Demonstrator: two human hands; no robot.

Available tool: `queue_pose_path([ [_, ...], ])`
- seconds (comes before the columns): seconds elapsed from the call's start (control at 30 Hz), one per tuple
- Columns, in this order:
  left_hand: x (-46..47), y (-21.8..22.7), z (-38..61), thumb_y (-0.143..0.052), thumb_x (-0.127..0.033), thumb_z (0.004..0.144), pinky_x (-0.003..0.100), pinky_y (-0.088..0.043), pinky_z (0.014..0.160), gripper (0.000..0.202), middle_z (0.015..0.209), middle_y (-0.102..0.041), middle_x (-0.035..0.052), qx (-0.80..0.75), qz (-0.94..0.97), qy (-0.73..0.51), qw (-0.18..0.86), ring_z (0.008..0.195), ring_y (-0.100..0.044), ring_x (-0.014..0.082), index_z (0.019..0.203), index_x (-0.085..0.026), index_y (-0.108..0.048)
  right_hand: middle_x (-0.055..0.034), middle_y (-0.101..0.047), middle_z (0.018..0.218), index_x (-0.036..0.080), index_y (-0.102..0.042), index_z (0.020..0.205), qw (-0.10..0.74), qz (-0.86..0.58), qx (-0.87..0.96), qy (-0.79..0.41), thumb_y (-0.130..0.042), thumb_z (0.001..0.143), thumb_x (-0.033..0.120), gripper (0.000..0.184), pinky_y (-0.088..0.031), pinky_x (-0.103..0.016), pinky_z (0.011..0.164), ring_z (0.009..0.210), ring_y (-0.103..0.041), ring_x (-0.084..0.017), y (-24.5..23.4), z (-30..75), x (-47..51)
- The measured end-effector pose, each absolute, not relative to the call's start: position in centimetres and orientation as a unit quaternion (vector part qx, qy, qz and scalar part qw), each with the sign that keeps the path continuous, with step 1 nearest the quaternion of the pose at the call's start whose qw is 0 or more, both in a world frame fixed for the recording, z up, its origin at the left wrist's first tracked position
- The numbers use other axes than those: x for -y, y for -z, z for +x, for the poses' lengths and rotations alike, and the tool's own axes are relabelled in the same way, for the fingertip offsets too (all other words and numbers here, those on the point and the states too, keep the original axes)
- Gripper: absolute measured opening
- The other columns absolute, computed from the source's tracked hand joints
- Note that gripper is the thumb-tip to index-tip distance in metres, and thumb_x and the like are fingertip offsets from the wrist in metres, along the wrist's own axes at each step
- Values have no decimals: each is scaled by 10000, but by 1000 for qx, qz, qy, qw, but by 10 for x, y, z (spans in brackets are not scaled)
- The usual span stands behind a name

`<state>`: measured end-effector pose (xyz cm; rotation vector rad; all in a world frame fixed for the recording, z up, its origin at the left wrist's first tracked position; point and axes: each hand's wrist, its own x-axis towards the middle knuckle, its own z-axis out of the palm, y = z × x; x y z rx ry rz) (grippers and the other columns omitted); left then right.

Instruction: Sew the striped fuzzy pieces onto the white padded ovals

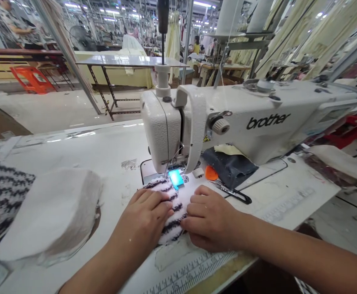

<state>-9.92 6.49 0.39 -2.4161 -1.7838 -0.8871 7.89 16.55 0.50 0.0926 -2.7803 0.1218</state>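
Note:
A piece of fluffy white fabric with dark stripes [174,222] lies at the needle area of a white sewing machine [162,130]. On its left side, my left hand [149,214] holds it with bent fingers close together. My right hand [209,218] has curled fingers and grips the right edge of the same fabric. The fabric's far end reaches under the machine head, where a bright bluish-white light [176,178] shines. Part of the fabric is hidden beneath my left fingers.
Thread snips [231,192], an orange piece [211,173] and dark cloth [229,165] lie right of the needle. Stacked white fabric pieces [52,208] and striped fabric [2,200] are at left. A printed ruler [193,271] runs along the front edge.

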Motion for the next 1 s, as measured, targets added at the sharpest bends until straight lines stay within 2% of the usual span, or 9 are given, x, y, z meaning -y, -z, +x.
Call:
queue_pose_path([
  [0.2, -64, -3, -99, -481, -194, 896, 403, -416, 825, 181, 941, -651, 30, 573, -771, 278, 14, 878, -566, 205, 898, -183, -661, 2, -525, 646, 182, -594, 780, 147, 26, 988, -37, -469, 789, 170, 126, -244, -320, 637, 600, -382, -147, -2, 82, -164],
  [0.4, -62, -10, -100, -482, -167, 888, 416, -420, 837, 168, 948, -645, 46, 569, -770, 289, 21, 872, -562, 205, 880, -168, -650, 0, -527, 625, 164, -604, 800, 157, 13, 987, -39, -458, 802, 145, 146, -246, -321, 622, 590, -392, -152, -5, 81, -158],
  [0.57, -63, -5, -100, -480, -185, 898, 402, -459, 793, 166, 964, -635, 59, 535, -794, 285, 32, 874, -555, 216, 964, -168, -631, -9, -529, 610, 154, -596, 760, 146, 4, 989, -37, -460, 779, 110, 144, -247, -328, 614, 583, -400, -157, -5, 81, -149],
  [0.73, -64, 11, -103, -492, -164, 891, 383, -486, 768, 138, 986, -614, 82, 488, -825, 284, 19, 883, -549, 214, 946, -148, -617, 3, -508, 578, 153, -570, 726, 156, -3, 987, -34, -459, 759, 78, 138, -229, -325, 590, 558, -378, -151, -2, 81, -143],
  [0.87, -70, 20, -110, -460, -185, 904, 390, -494, 746, 160, 993, -599, 83, 492, -819, 295, 14, 875, -539, 215, 951, -160, -610, 4, -521, 584, 157, -550, 707, 153, 1, 988, -36, -469, 756, 97, 112, -229, -328, 592, 564, -384, -152, 0, 75, -151],
  [1.0, -81, 18, -120, -410, -223, 932, 404, -486, 794, 212, 1034, -581, 74, 519, -807, 282, 10, 919, -527, 216, 969, -187, -616, 4, -556, 617, 161, -548, 710, 139, -1, 990, -30, -492, 779, 152, 90, -246, -332, 617, 588, -411, -153, 0, 62, -168],
])
